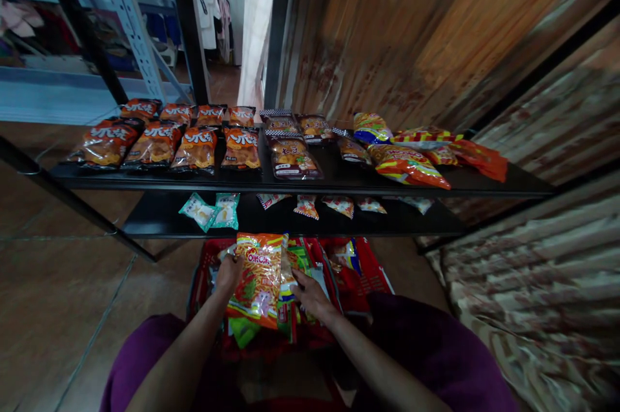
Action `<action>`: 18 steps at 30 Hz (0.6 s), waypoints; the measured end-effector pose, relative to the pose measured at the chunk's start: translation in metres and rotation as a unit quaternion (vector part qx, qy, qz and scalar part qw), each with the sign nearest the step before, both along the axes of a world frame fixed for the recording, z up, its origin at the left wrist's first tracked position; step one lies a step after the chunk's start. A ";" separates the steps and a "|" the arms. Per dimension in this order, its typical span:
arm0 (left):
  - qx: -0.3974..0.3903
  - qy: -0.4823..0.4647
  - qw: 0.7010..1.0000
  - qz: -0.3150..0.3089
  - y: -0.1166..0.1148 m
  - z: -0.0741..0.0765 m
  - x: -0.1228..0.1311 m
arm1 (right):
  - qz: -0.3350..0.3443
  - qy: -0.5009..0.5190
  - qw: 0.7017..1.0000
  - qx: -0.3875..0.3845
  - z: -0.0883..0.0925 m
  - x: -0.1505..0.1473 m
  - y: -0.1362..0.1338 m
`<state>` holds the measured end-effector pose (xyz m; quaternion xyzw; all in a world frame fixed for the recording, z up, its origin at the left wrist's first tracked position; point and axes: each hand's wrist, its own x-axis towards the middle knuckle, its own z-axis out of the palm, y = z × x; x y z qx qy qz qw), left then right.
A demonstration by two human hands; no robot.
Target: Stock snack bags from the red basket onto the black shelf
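Over red basket [202, 273] | orange snack bag [256, 279] between 2 hands [228, 272] [310, 294]

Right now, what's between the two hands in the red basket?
An orange snack bag spans the gap: left hand grips its top corner, right hand sits by its right edge. Head view shows it.
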<state>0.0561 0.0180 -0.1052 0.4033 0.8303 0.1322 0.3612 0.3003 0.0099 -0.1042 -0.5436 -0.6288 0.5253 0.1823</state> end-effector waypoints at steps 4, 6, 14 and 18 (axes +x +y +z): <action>-0.020 0.007 1.000 0.013 0.005 0.003 0.002 | 0.032 -0.015 0.999 -0.010 -0.005 0.012 0.001; -0.022 0.013 1.000 0.015 0.004 0.002 0.004 | 0.052 -0.015 0.999 -0.003 -0.005 0.013 0.002; -0.014 0.012 1.000 0.017 -0.004 -0.004 0.002 | 0.153 -0.081 0.985 0.029 0.008 0.022 0.010; 0.014 -0.004 1.000 0.022 -0.006 -0.013 0.003 | 0.176 -0.106 0.978 0.023 0.011 0.030 0.016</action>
